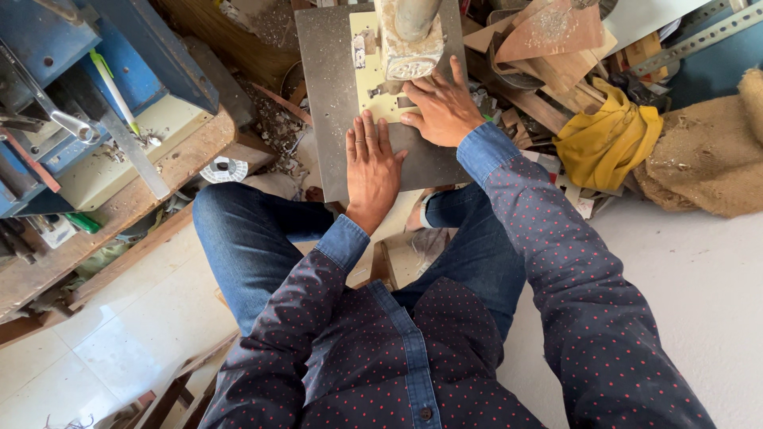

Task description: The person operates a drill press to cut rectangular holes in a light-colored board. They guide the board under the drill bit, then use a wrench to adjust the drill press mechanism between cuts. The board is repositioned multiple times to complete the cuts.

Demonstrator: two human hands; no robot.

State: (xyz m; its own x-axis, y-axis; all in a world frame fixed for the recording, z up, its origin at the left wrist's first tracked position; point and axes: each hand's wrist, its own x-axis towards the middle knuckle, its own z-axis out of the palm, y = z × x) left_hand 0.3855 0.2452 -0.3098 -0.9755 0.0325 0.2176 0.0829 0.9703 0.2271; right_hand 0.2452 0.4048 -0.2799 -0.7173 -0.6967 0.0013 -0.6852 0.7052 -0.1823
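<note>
Head view looks down on a grey metal work table (326,87) with a pale yellow punched sheet (373,79) lying flat on it under the press head (407,44), and a yellow cloth (608,135) heaped well to the right. Left hand (370,171) lies flat and open on the table just below the sheet, gripping nothing. Right hand (441,107) spreads open, fingers pressing the sheet's lower right edge beside the press head.

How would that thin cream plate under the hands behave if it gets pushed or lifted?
The cream plate looks thin and flat, so probably light yet stiff. On the smooth grey table it may slide easily; both the left hand and right hand press near it.
</note>
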